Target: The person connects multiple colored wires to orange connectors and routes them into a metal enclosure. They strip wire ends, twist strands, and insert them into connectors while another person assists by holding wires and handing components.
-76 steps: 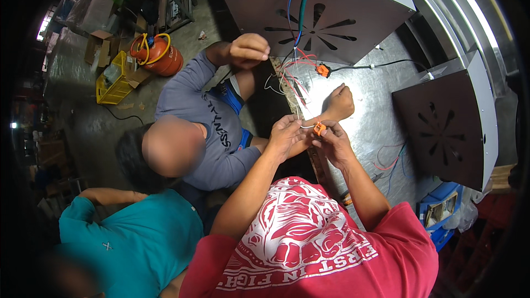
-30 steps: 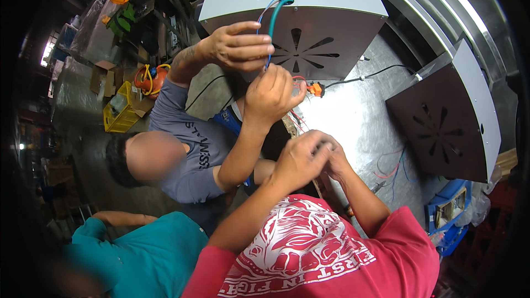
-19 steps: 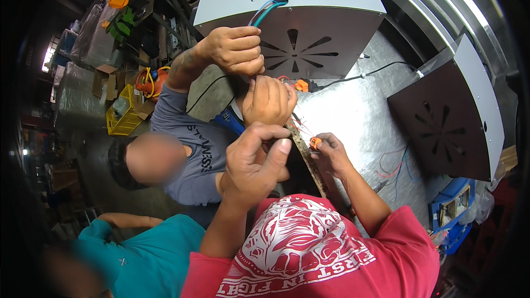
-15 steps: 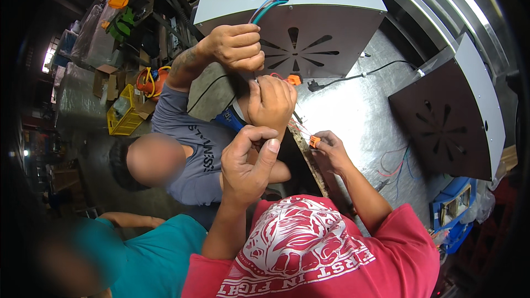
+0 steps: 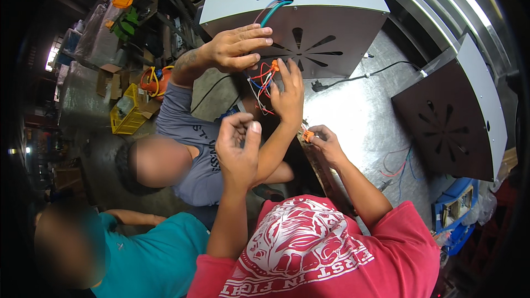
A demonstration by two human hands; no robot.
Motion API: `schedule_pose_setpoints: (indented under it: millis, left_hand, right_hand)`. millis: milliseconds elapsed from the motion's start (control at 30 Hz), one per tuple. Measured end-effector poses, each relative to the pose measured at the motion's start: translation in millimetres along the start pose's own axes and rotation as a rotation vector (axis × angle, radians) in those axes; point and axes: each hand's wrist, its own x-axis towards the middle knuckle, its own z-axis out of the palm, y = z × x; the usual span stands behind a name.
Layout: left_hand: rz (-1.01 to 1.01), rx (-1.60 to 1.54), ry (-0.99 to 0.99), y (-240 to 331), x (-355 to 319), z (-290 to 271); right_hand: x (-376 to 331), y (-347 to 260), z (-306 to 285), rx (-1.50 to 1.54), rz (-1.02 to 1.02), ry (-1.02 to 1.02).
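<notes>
My left hand (image 5: 237, 146) is raised in the middle, fingers loosely curled and thumb apart from them; nothing shows in it. At the edge of the metal table, my right hand (image 5: 327, 146) pinches a small orange wire connector (image 5: 308, 134) between thumb and fingers. Beyond my left hand, a co-worker's hand (image 5: 288, 96) touches a second orange connector (image 5: 274, 65), where red, blue and white wires (image 5: 260, 85) hang in a loose bunch. The co-worker's other hand (image 5: 237, 48) is held flat beside a teal cable (image 5: 274, 11) coming out of a white-and-brown metal box (image 5: 342, 27).
A similar box (image 5: 441, 121) stands at the right on the metal table (image 5: 353, 116), with loose wires (image 5: 406, 160) beside it. A black plug (image 5: 319, 85) lies on its cord. Another person in a teal shirt (image 5: 160, 254) is at lower left. A yellow crate (image 5: 126, 111) sits on the floor.
My left hand has drawn back to the left, its thumb and fingers parting. The co-worker's hands have spread apart, the upper one uncurling, and the wire bunch has come into view.
</notes>
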Motion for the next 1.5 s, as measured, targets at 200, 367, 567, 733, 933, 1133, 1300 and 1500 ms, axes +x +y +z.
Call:
schedule_pose_setpoints:
  millis: [200, 367, 567, 733, 933, 1133, 1300, 1500]
  left_hand:
    - [-0.206, -0.124, 0.026, -13.6, 43.0, 11.6]
    - [-0.356, -0.424, -0.021, -13.6, 68.1, 14.6]
    - [-0.325, -0.301, -0.033, -26.7, 64.0, 22.5]
    - [-0.419, -0.193, -0.069, -37.5, 58.3, 24.3]
    - [-0.405, -0.227, -0.076, -40.8, 54.7, 34.5]
    - [-0.396, -0.292, -0.068, -42.4, 46.6, 45.8]
    - [-0.236, -0.113, -0.044, -57.8, 45.3, 52.2]
    - [0.035, 0.358, -0.034, -78.2, 49.2, 64.5]
  right_hand:
    - [10.5, 6.6, 3.6, -0.071, -0.042, 0.013]
    - [31.3, -2.3, 0.1, -0.248, -0.045, 0.001]
    - [42.4, -11.2, -11.5, -0.279, -0.052, 0.045]
    - [29.6, -64.8, -15.0, -0.191, -0.14, 0.401]
    - [1.4, -166.4, 34.6, -0.261, -0.666, 0.104]
    - [37.6, -170.8, 105.7, -0.238, -0.186, -0.248]
    - [56.8, -156.7, 118.9, -0.1, -0.117, -0.176]
    - [66.2, -144.9, 119.2, 0.268, 0.023, -0.031]
